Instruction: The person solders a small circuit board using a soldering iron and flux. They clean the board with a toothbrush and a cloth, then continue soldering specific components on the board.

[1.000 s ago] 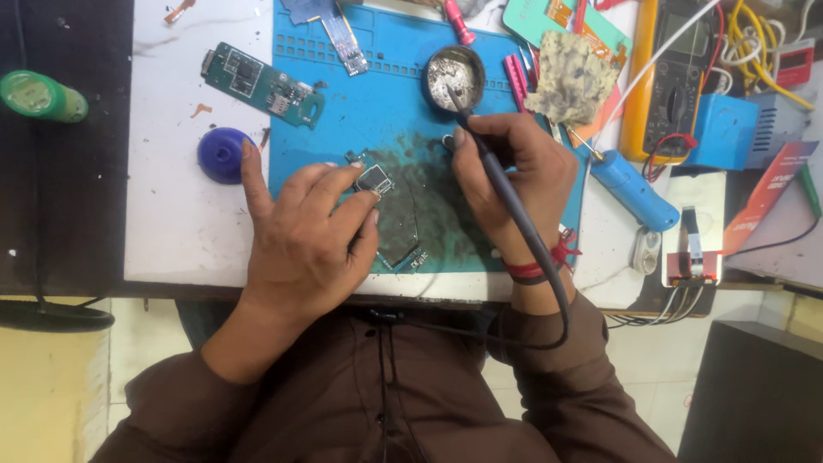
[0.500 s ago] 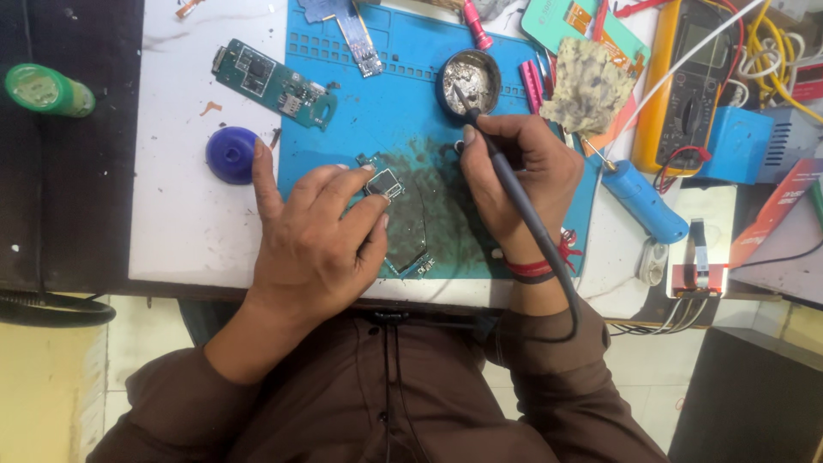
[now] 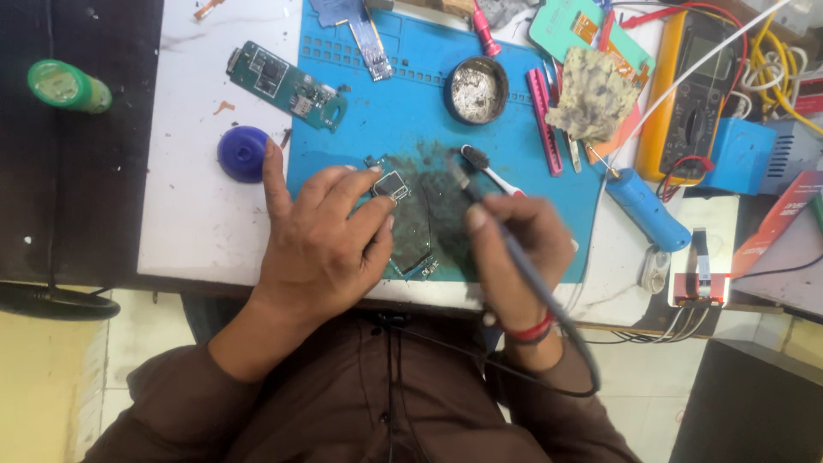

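Hands over circuit board [image 3: 410, 225] on blue mat [image 3: 514, 193].
Left hand [image 3: 321, 244] presses it, fingers spread; right hand [image 3: 514, 249] at three o'clock grips soldering iron [image 3: 497, 225].

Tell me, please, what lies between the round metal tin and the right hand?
In the head view, a white toothbrush lies on the blue mat between the round metal tin and the right hand.

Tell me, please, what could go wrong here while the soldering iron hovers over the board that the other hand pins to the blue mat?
The left hand presses on the circuit board close beside the soldering iron tip, so a slip of the right hand might burn a finger. The iron's cable loops down across the lap and could snag and jerk the tip. The toothbrush lies near the tip and might scorch.
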